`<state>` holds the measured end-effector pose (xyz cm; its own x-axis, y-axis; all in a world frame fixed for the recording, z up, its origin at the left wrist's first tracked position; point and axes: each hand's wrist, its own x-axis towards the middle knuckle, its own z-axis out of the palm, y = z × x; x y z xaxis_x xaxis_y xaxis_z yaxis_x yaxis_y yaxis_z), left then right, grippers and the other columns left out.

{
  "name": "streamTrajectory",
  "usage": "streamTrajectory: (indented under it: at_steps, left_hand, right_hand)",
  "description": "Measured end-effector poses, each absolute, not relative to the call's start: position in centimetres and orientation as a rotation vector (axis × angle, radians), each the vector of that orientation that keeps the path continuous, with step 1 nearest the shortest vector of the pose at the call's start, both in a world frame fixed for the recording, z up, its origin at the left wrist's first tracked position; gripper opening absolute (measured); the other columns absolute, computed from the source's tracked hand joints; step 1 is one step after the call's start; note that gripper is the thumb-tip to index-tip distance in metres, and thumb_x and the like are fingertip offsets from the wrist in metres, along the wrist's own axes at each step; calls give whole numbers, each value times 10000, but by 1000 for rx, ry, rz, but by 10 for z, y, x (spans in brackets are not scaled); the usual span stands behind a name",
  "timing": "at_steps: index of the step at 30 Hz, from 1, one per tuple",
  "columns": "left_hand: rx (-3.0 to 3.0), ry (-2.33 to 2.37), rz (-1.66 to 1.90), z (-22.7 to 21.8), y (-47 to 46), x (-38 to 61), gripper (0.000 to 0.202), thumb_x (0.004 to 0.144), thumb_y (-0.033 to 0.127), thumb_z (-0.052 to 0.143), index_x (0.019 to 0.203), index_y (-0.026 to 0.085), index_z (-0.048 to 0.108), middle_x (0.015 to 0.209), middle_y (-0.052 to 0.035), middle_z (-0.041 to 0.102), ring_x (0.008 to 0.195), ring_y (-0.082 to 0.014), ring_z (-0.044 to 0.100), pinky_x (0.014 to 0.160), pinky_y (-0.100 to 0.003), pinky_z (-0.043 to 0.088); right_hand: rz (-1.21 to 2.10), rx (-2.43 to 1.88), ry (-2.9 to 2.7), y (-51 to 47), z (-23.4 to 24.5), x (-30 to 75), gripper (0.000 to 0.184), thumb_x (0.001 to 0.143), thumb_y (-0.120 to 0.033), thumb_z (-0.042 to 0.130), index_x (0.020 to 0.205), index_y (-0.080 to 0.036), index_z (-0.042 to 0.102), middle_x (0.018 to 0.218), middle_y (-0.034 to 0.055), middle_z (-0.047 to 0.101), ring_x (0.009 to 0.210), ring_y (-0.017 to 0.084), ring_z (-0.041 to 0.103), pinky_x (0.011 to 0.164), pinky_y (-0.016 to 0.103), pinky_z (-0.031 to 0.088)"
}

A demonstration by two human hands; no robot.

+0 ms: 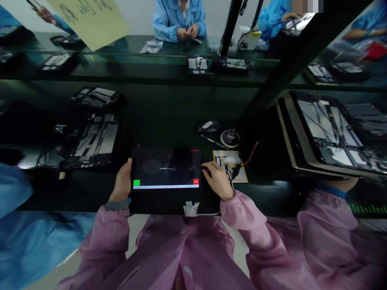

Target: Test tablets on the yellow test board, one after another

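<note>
A tablet (166,167) with a lit dark screen lies in front of me, a green box at its lower left corner and a red box at its lower right. My left hand (122,181) grips the tablet's left edge, thumb along the side. At the right edge is my right hand (218,180), its fingers curled together; what they hold, if anything, is hidden. A thin white cable runs beside that hand. Under and beside the right wrist lies a yellow-edged flat pack (240,174), with a black connector (236,171) on top.
Behind the tablet are a mouse (209,127), a pen and a round coiled item (230,138). Opened tablets (95,139) lie on the left; a stack of them (326,129) is at right, above a co-worker's hand (344,185). Other people sit across the bench.
</note>
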<state>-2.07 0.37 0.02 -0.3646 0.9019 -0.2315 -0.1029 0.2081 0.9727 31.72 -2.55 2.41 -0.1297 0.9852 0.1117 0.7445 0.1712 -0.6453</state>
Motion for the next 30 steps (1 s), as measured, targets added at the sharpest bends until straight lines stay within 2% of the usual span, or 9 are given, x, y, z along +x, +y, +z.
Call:
streamTrajectory:
  at_steps: [4,6,9,12,16,24,30]
  left_hand:
    - [840,1414,1314,6,4,-19,308,695,290,696,984,184,711,1358,-65,588,1393,-265,375,1170,-356,282]
    - [884,1276,1182,15,5,-19,439,654,226,707,1091,188,699,1367,-74,581,1388,-300,379,1157,-395,307]
    - [953,1101,1024,24,8,-22,719,676,177,655,1380,222,516,1442,-55,512,1379,-300,389,1157,-423,300]
    - [1036,1026,916,28,7,-28,855,699,136,599,1499,265,328,1538,-21,381,1412,-275,334,1175,-399,258]
    - [1080,981,832,29,7,-35,928,691,95,570,1531,293,227,1586,-1,283,1452,-263,245,1186,-386,224]
    - [1162,965,713,22,13,-44,1062,700,124,640,1550,309,30,1622,-36,159,1469,-285,185,1195,-430,164]
    - [1226,939,692,10,16,-49,1087,714,154,669,1548,311,-12,1630,-37,110,1478,-300,142,1195,-448,151]
  right_hand:
    - [571,-1636,-1920,-24,23,318,228,891,-170,470,1032,-191,649,1000,89,654,867,213,643,814,358,520]
    - [540,-1648,-1906,-24,23,318,230,887,-183,466,1019,-186,653,990,93,657,858,215,645,806,357,520]
    - [511,-1648,-1893,-24,23,319,239,883,-206,462,1013,-188,661,980,96,663,800,205,640,766,352,522]
    - [498,-1637,-1888,-23,23,319,253,888,-235,459,1022,-186,668,983,101,665,764,198,630,730,347,519]
    - [485,-1647,-1892,-22,22,319,259,885,-254,459,1019,-188,671,973,99,667,763,197,629,728,344,515]
    - [446,-1625,-1907,-18,21,322,240,884,-263,461,998,-199,662,965,97,674,818,220,643,768,367,510]
    - [424,-1626,-1932,-16,19,322,230,884,-255,455,974,-191,657,934,103,673,802,226,640,757,370,509]
